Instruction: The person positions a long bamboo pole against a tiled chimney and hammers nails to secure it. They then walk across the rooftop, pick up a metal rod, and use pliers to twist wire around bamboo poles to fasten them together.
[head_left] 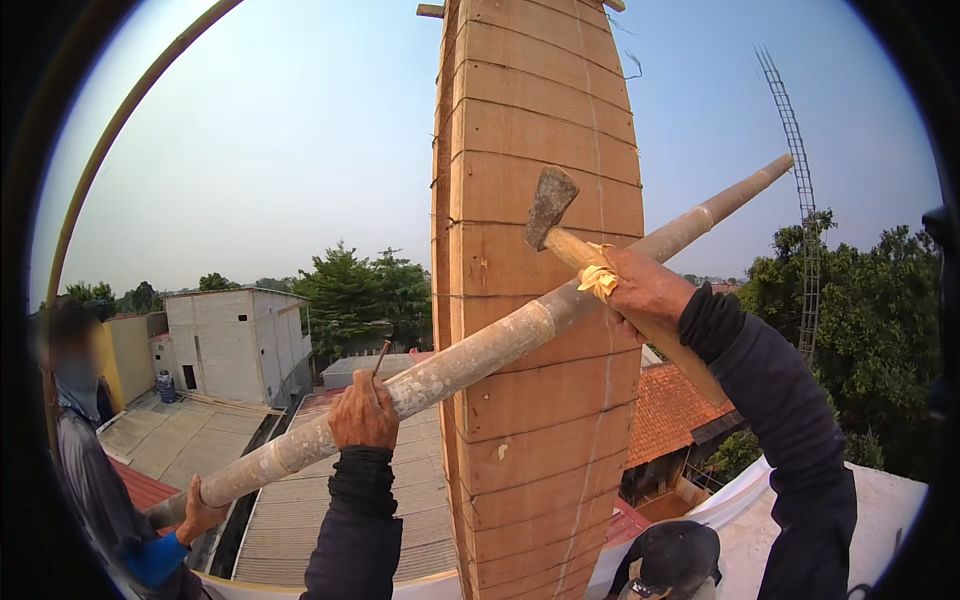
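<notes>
A long bamboo pole (470, 365) slants across in front of a tall wooden column form (540, 440) wrapped with wires. My left hand (363, 412) is closed around a nail (381, 358), whose shaft sticks up above the fingers, and rests against the pole. In my right hand (645, 285) is a hammer (552, 205) with a worn metal head and a wooden handle, raised over the pole. Yellow strips (600, 281) are wrapped by the fingers at the handle. Farther left, a co-worker's hand (198, 510) grips the pole's lower end.
The co-worker (80, 470) stands at the far left beside a curved upright pole (110, 130). Below the column, another person wears a dark cap (680, 555). A rebar cage (805, 200) rises at the right. Corrugated roofs (310, 510) and a tiled roof (670, 415) lie lower down.
</notes>
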